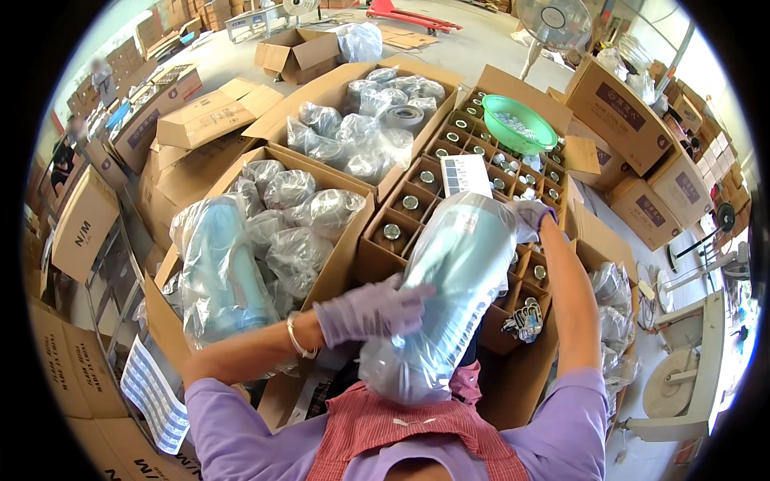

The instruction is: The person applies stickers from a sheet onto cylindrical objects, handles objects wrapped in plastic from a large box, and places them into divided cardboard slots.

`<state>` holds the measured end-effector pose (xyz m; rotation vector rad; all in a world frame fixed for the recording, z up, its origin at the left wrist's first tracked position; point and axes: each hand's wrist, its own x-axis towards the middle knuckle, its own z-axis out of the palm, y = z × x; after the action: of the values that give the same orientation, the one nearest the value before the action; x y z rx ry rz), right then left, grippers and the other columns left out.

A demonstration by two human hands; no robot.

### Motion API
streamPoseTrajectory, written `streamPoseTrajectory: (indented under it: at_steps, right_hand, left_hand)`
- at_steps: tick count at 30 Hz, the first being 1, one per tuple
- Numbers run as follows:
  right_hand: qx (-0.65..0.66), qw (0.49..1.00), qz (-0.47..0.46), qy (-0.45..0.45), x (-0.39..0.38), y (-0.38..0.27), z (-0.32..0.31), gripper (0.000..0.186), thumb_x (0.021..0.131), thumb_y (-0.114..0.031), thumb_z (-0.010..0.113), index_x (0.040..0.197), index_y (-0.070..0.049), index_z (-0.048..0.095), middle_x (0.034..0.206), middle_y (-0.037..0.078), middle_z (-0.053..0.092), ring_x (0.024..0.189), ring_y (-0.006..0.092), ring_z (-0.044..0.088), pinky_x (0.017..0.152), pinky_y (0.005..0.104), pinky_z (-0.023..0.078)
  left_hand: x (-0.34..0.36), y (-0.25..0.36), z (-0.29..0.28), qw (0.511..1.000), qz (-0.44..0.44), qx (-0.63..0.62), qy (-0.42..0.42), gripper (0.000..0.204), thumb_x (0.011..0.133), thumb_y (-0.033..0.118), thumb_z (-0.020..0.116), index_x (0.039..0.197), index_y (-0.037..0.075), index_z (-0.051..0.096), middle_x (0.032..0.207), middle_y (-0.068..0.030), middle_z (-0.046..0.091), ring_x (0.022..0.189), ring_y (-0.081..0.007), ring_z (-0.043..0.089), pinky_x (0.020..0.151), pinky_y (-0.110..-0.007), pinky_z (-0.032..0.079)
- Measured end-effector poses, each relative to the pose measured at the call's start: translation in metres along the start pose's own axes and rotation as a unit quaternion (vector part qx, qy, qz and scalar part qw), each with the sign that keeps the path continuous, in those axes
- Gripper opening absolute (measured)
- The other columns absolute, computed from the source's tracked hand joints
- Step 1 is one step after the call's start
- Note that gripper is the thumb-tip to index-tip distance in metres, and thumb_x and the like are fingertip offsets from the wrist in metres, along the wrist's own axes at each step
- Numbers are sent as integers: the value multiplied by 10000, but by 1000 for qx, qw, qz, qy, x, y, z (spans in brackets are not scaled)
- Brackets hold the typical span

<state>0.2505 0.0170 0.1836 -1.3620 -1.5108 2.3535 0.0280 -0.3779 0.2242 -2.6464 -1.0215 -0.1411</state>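
Observation:
A long light-blue item in a clear plastic bag (457,272) lies slanted in front of my chest. My left hand (373,313), in a lavender glove, grips its side with fingers curved against the plastic. My right hand (529,216), also gloved, holds it at the upper end. Behind it is a divided carton of metal-capped bottles (409,208), partly hidden, with a small white box (465,172) and a green bowl of small white pieces (520,120) on top. Another bagged light-blue item (220,268) sits on the carton of wrapped pieces to my left.
Open cartons of bagged pieces (361,120) stand ahead. Stacked boxes (618,108) rise at right, near a standing fan (545,24) and a pale machine (674,369). A printed sheet (152,393) is at lower left. Co-workers (68,152) appear at far left; a red pallet jack (409,16) behind.

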Motion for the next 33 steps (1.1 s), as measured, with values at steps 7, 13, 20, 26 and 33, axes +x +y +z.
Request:
streamPoseTrajectory:
  at_steps: [7,13,20,26,33]
  right_hand:
    - [222,961,-159,-29,-5,46,53,120,944,-171,568,879,-92,631,583,-81,461,472,21,409,423,166,313]
    - [293,936,-185,-57,69,9,76,178,965,-224,553,885,-66,570,591,-67,456,479,43,430,429,188,356]
    - [117,949,-282,77,188,-31,77,215,928,-265,622,984,-58,620,841,68,668,546,99,546,459,245,441]
    - [-55,966,-248,55,236,-25,110,188,920,-207,617,963,-26,641,760,47,665,467,90,539,417,237,424]
    - [-217,957,-185,50,241,-23,113,210,914,-225,623,1008,-38,642,740,33,648,531,95,604,466,249,476]
  left_hand:
    - [-64,-56,-17,499,-311,-782,207,372,919,282,629,1127,-23,596,1264,-193,589,1078,-238,626,860,-292,522]
    - [-102,-133,-10,270,-418,-771,397,372,896,204,623,1187,-12,537,1255,-188,595,1051,-251,631,869,-308,522]
    - [-121,-316,-2,306,-492,-653,488,428,870,113,616,1256,2,469,1244,-182,603,1019,-265,636,880,-326,523]
    - [-120,-468,123,305,-494,-553,598,510,847,35,610,1316,14,411,1235,-177,610,992,-278,641,889,-341,524]
    - [-132,-549,315,619,-684,-184,341,303,840,178,670,1086,5,632,1086,-173,693,967,-286,668,820,-376,528]
